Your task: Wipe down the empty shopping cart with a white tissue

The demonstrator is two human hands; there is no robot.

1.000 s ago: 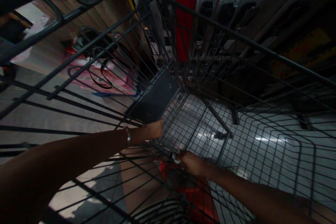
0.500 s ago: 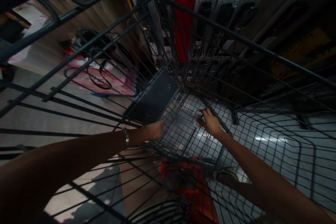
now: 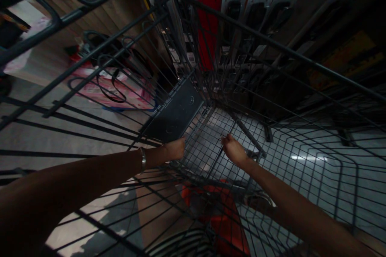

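Observation:
Both my arms reach into a dark wire shopping cart [image 3: 247, 24]. My left hand [image 3: 176, 148] is closed in a fist beside the lower end of the dark plastic panel [image 3: 177, 112] on the cart's end wall. Its fingertips are turned away, so what they grip is hidden. My right hand [image 3: 234, 151] is closed above the wire-grid floor of the cart [image 3: 200, 144]. A pale crumpled wad [image 3: 223, 139] barely shows at its fingertips; most of it is hidden.
Packaged goods on hang cards [image 3: 235, 4] line a display behind the cart. Pink-wrapped packs [image 3: 120, 92] and beige rolls [image 3: 105, 0] stand at left. Beneath the wires are an orange-red object [image 3: 232, 225] and a shoe [image 3: 261, 200].
My right hand has drawn slightly closer to me, and its fingers have curled tighter around the pale wad. My left hand keeps its place at the panel. The view has shifted slightly.

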